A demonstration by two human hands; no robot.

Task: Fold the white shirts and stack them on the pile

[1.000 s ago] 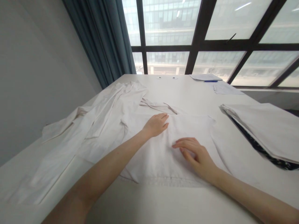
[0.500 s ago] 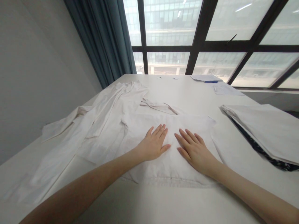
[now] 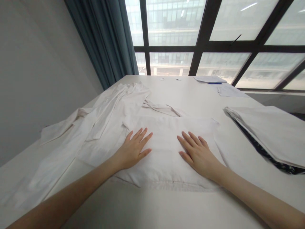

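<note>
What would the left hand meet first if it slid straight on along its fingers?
Sliding over the flat white cloth beneath it, the left hand would probably first meet the narrow, crumpled white fabric strip just past the cloth's far edge; its height is hard to judge.

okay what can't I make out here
Head view: white cloth under the left hand and right hand, hidden by them.
Head view: right end of the folded stack, cut off by the right edge.
Head view: any writing on the far papers, too small to read.
</note>
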